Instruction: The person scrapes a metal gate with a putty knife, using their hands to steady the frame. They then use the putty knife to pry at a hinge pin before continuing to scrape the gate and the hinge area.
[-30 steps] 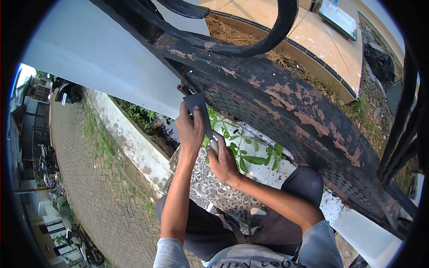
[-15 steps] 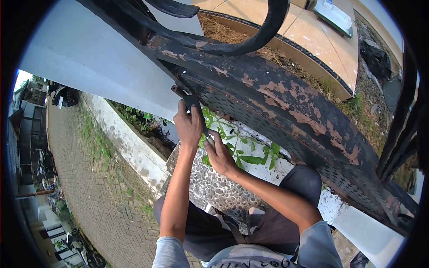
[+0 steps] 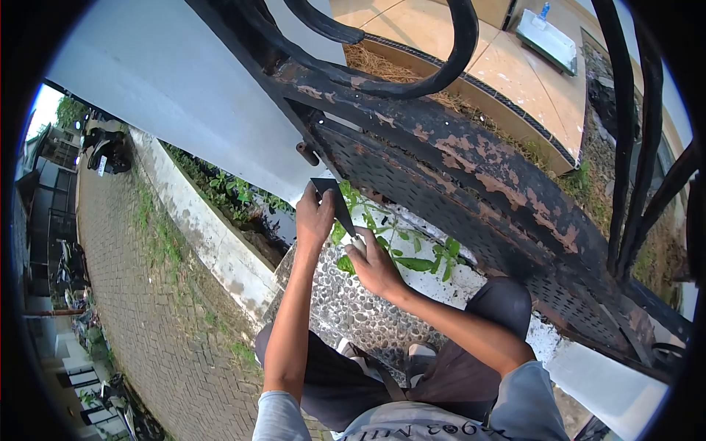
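Note:
Both of my hands hold a scraper (image 3: pixel 343 209) with a dark, flat blade that widens toward its far end. My left hand (image 3: pixel 315 219) is closed, its fingers pinching the wide end of the blade. Lower and to the right, my right hand (image 3: pixel 375 263) closes round the narrow handle end, which is mostly hidden. Just beyond the blade is a rusty hinge barrel (image 3: pixel 307 154) by the edge of the black metal gate (image 3: pixel 478 173). The gate's paint is flaking, with brown patches along its rail. Apart from the gate, the blade sits in front of the white wall (image 3: pixel 169 95).
Green leafy plants (image 3: pixel 415 262) grow beneath my right hand. Pebbled paving (image 3: pixel 353 312) lies between my feet. To the left run a low white kerb (image 3: pixel 213 239) and a brick road (image 3: pixel 140 294). Beyond the gate, a tray (image 3: pixel 546 37) rests on tiles.
My hands and the scraper have drawn back from the hinge barrel, toward my body. More of the wide blade shows. The camera view has shifted slightly.

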Demonstrator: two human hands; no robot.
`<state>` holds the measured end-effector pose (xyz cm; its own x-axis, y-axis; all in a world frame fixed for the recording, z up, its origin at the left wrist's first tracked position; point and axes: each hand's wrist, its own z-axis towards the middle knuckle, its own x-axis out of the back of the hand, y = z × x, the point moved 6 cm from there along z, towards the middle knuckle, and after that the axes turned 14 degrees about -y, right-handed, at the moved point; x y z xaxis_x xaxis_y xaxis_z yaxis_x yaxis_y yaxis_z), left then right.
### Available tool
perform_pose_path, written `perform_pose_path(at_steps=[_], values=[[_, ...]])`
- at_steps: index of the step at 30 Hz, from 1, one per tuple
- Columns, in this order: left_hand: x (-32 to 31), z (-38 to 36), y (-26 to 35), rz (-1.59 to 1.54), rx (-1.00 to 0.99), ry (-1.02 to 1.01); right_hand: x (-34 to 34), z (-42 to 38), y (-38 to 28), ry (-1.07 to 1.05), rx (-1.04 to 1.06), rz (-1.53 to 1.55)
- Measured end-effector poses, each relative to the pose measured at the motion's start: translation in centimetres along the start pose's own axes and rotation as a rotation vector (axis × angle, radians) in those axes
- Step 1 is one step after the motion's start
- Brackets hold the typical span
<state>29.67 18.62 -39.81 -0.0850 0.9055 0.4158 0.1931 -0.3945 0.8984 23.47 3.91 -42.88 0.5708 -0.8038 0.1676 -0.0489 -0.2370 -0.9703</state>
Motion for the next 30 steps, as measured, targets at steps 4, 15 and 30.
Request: perform_pose_path(at_steps=[4, 15, 30], values=[[1.0, 0.7, 3.5, -0.038, -0.219, 0.069, -0.2, 0.8, -3.0, 0.026, -0.003, 0.049], [2.1, -1.6, 6.5, 0.165, -0.288, 0.179, -0.8, 1.9, -2.5, 0.146, 0.244, -0.011], [1.7, -1.6, 8.1, 0.096, -0.302, 0.307, 0.8, 1.6, -3.9, 0.074, 0.214, 0.009]])
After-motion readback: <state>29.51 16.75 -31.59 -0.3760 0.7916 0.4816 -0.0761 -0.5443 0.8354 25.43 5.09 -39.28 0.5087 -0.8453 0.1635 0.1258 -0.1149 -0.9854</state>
